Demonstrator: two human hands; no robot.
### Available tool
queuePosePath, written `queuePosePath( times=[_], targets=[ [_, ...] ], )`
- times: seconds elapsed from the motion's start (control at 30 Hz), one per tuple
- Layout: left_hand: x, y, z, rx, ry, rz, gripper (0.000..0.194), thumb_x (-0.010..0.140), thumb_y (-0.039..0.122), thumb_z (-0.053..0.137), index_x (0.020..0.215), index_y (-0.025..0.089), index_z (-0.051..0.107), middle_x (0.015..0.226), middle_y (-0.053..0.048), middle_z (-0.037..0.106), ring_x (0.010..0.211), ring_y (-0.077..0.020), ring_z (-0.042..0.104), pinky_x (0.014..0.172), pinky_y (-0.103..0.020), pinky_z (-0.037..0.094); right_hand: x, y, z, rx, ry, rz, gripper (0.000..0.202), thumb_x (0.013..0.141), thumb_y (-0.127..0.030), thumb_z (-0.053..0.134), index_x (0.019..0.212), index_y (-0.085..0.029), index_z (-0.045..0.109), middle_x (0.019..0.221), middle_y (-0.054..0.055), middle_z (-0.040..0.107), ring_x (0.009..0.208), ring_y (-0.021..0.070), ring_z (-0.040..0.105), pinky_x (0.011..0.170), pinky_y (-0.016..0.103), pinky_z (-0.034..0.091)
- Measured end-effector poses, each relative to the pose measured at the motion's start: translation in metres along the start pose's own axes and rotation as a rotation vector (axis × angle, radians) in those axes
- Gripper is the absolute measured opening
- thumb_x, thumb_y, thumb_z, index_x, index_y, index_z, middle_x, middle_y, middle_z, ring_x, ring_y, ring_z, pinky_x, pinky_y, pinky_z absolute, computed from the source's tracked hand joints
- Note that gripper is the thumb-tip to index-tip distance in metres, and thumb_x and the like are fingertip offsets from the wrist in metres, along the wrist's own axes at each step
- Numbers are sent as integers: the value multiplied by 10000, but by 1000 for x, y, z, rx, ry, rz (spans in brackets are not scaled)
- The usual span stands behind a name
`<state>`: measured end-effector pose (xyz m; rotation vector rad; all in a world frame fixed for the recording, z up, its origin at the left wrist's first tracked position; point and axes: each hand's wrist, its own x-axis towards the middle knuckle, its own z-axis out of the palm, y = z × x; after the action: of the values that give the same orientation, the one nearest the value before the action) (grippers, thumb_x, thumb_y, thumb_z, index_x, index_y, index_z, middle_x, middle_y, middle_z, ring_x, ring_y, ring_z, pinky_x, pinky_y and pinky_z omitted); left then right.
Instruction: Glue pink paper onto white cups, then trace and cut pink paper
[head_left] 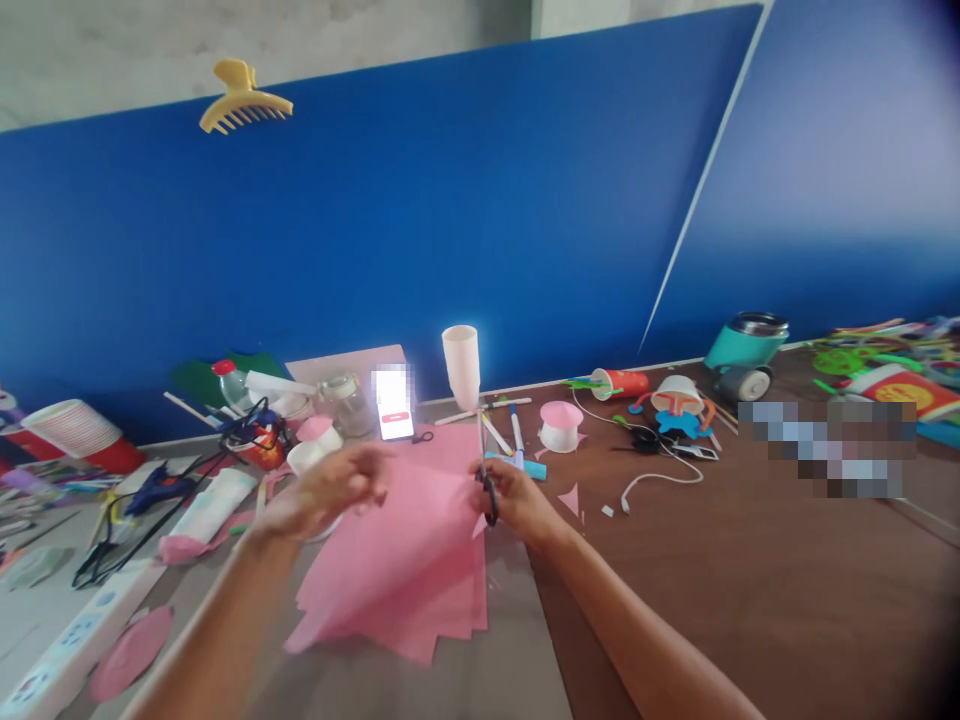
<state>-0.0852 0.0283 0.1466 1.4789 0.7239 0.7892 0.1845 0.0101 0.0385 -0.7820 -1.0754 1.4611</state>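
Several pink sheets (420, 560) lie overlapped on the table in the middle. My right hand (514, 495) is closed on black-handled scissors (490, 497) at the sheets' right edge, with the blades pointing up. Above the sheets' left side is my left hand (341, 490), blurred by motion, its fingers loosely spread and nothing seen in them. Behind the sheets stand a lit phone (394, 405) and a stack of white cups (461, 365). A white cup with a pink cone top (560, 428) sits to the right.
A white power strip (82, 635), a blue glue gun (157, 485) with black cable, and stacked cups (75, 435) are on the left. Markers (517, 435) lie behind the right hand. A teal container (746, 345) and craft pieces stand far right, before a blue partition (420, 220).
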Motion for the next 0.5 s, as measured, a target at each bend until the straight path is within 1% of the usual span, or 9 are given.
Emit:
queuePosePath(
  times=[0.03, 0.07, 0.13, 0.2, 0.23, 0.27, 0.33, 0.4, 0.5],
  targets=[
    [-18, 3, -7, -97, 111, 106, 333, 789, 370, 718, 1111, 288, 713, 752, 28, 672, 568, -99, 581, 613, -228, 491, 3, 1, -1, 90, 86, -29, 377, 553, -150, 839, 899, -218, 706, 696, -46, 591, 587, 97, 504, 533, 213, 413],
    [-34, 3, -12, -177, 114, 165, 312, 785, 384, 726, 1093, 337, 715, 760, 44, 679, 534, -88, 574, 632, -245, 513, 6, 3, -2, 183, 164, -54, 378, 539, -161, 854, 881, -219, 702, 682, -54, 588, 571, 88, 495, 527, 208, 410],
    [-62, -2, -5, -313, -84, 230, 172, 805, 505, 691, 936, 407, 746, 674, 53, 683, 468, -96, 584, 581, -252, 529, 12, 4, -4, 366, 292, -78, 356, 529, -186, 869, 837, -221, 692, 657, -61, 601, 558, 85, 505, 525, 204, 424],
    [-78, -17, 23, -325, -454, 85, 332, 779, 625, 657, 946, 363, 776, 670, -29, 718, 505, -168, 651, 564, -306, 540, 16, 6, -7, 525, 383, -73, 340, 524, -191, 875, 798, -226, 678, 665, -57, 636, 585, 97, 550, 537, 206, 456],
    [-80, -28, 42, -262, -460, -104, 382, 815, 612, 623, 990, 309, 778, 785, -88, 749, 619, -215, 700, 639, -349, 551, 17, 7, -8, 588, 412, -57, 335, 525, -182, 874, 787, -230, 670, 669, -57, 648, 597, 103, 568, 538, 207, 470],
    [-78, -39, 63, -251, -439, -296, 398, 824, 580, 638, 1064, 285, 755, 957, -114, 755, 750, -241, 726, 736, -379, 549, 17, 8, -8, 635, 430, -35, 328, 533, -171, 871, 778, -233, 662, 651, -63, 645, 587, 104, 574, 528, 206, 476],
    [-66, -64, 100, -375, -331, -460, 406, 783, 536, 715, 1085, 265, 721, 1080, -84, 735, 863, -229, 727, 849, -380, 515, 17, 10, -8, 695, 443, 5, 286, 578, -158, 853, 762, -234, 647, 564, -86, 593, 517, 94, 547, 492, 202, 472],
    [-46, -85, 126, -599, -102, -493, 390, 776, 446, 749, 1075, 204, 686, 1067, -96, 729, 897, -233, 719, 868, -398, 509, 15, 12, -8, 730, 442, 34, 234, 636, -168, 830, 748, -230, 633, 482, -107, 519, 442, 85, 498, 468, 204, 469],
    [-12, -103, 142, -802, 136, -538, 309, 842, 386, 680, 1025, 139, 641, 1013, -127, 726, 933, -238, 713, 911, -398, 490, 13, 13, -8, 766, 445, 44, 211, 674, -196, 819, 739, -229, 621, 438, -122, 466, 397, 72, 457, 486, 211, 491]
  ],
)
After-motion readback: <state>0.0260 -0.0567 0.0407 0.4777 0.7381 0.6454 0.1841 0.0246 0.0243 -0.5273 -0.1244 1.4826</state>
